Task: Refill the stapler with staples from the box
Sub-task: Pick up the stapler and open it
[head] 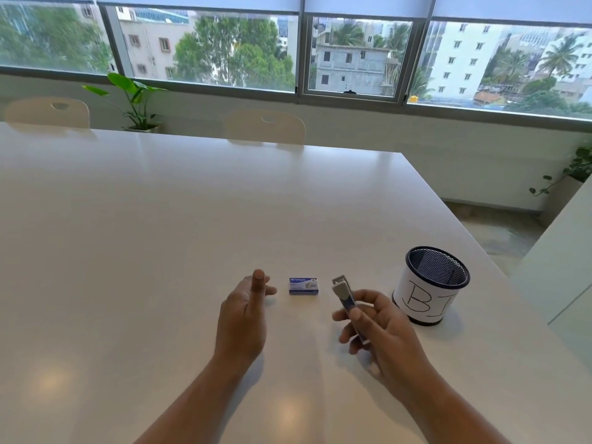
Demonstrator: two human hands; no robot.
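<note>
A small blue staple box (303, 285) lies flat and closed on the white table (160, 219), between my two hands. My right hand (378, 328) grips a slim blue and silver stapler (345, 298) by its rear half, lifted above the table with its metal nose pointing away from me. My left hand (245, 315) hovers just left of the box, palm turned inward, fingers apart, holding nothing and not touching the box.
A black mesh pen cup (431, 285) with a white paper label stands to the right of my right hand. The table's right edge runs diagonally past it. Two pale chairs (264, 126) and a potted plant (137, 104) sit beyond the far edge.
</note>
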